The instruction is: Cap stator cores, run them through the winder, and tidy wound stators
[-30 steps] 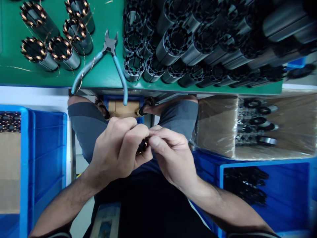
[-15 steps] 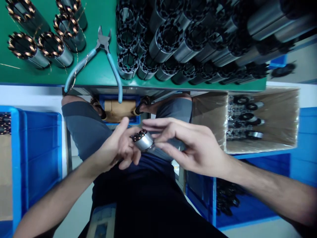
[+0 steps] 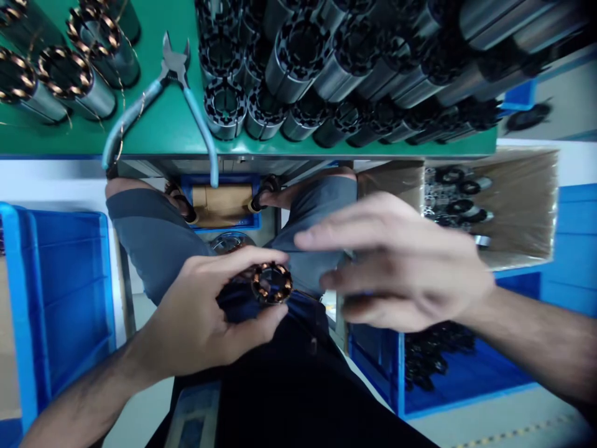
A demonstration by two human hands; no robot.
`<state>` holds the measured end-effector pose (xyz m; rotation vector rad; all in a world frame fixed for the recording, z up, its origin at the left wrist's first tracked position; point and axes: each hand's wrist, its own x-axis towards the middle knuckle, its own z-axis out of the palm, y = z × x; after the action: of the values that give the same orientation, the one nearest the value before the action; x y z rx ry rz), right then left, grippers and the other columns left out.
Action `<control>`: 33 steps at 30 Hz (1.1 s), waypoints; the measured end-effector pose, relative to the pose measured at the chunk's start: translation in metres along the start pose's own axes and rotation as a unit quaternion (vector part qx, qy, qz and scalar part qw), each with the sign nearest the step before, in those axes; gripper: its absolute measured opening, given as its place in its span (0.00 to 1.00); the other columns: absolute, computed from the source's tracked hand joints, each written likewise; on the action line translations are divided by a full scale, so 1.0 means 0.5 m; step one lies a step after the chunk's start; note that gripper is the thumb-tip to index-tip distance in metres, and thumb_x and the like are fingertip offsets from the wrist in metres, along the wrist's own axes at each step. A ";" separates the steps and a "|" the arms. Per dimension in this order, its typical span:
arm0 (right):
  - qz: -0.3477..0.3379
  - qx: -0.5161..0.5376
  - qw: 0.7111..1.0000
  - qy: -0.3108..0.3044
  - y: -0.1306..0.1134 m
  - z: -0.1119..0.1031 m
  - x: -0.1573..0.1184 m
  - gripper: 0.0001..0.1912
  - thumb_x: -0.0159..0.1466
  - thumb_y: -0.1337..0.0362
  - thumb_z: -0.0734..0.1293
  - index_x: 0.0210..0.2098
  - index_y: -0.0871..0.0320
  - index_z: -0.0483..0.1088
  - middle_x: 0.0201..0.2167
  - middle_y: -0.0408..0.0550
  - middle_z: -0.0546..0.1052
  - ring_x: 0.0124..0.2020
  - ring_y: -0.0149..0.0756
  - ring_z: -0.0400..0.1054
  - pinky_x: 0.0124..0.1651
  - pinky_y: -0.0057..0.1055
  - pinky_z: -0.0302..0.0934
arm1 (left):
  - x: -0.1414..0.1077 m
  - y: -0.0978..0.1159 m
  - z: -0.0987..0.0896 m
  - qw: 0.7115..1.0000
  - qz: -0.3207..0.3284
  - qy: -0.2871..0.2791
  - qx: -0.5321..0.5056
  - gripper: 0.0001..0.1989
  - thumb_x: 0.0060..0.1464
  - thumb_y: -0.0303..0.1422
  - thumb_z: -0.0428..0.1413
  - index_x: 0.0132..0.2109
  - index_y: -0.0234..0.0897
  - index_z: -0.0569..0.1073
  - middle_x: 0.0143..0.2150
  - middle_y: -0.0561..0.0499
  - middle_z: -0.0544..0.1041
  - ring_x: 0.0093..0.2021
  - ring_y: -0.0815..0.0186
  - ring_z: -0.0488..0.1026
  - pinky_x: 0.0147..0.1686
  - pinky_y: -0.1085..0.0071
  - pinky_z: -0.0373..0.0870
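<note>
Between the thumb and fingers of my left hand [image 3: 200, 311] is a motor stator [image 3: 290, 283], a short cylinder whose ring of copper windings faces up toward me. I hold it over my lap. My right hand [image 3: 401, 267] is apart from it on the right, blurred by motion, with its fingers spread and nothing seen in them. On the green bench ahead lie wire cutters [image 3: 175, 65] with blue handles, jaws apart, a thin copper wire across the left handle.
Copper-wound stators [image 3: 77, 81] stand at the bench's left. Many unwound stator cores [image 3: 301, 59] crowd its middle and right. A plastic-lined carton [image 3: 522, 211] with metal parts sits at right, above a blue bin [image 3: 471, 398] of black parts. Another blue bin [image 3: 69, 298] is at left.
My left hand has turned over and now grips the stator, its windings turned up toward the camera. My right hand has let go and moved away to the right.
</note>
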<state>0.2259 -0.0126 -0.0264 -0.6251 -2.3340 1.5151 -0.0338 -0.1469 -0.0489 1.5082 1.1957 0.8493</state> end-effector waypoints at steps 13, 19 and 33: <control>0.203 0.183 0.955 -0.115 -0.005 0.040 0.030 0.24 0.72 0.48 0.81 0.28 0.54 0.74 0.19 0.35 0.70 0.17 0.24 0.60 0.18 0.24 0.55 | -0.009 -0.012 0.014 0.936 0.187 0.100 0.279 0.16 0.67 0.29 0.67 0.60 0.37 0.83 0.54 0.46 0.92 0.54 0.58 0.92 0.63 0.63 0.90; 0.051 0.000 0.999 -0.010 -0.018 -0.021 0.035 0.24 0.69 0.52 0.85 0.24 0.51 0.75 0.18 0.36 0.68 0.19 0.26 0.55 0.21 0.29 0.51 | -0.004 -0.012 0.014 0.986 0.026 0.092 0.139 0.16 0.68 0.31 0.69 0.61 0.44 0.84 0.60 0.49 0.91 0.57 0.58 0.91 0.62 0.64 0.89; 0.016 -0.077 0.994 -0.071 -0.006 0.007 0.023 0.26 0.79 0.51 0.75 0.24 0.49 0.77 0.18 0.34 0.71 0.17 0.25 0.60 0.17 0.21 0.59 | 0.008 -0.007 0.022 0.985 0.021 0.059 0.160 0.13 0.68 0.34 0.67 0.57 0.42 0.82 0.50 0.52 0.92 0.47 0.60 0.92 0.53 0.68 0.90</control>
<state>0.2137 -0.0105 -0.0247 -0.6124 -2.5793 1.4447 -0.0235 -0.1458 -0.0555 1.7651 1.4442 0.8117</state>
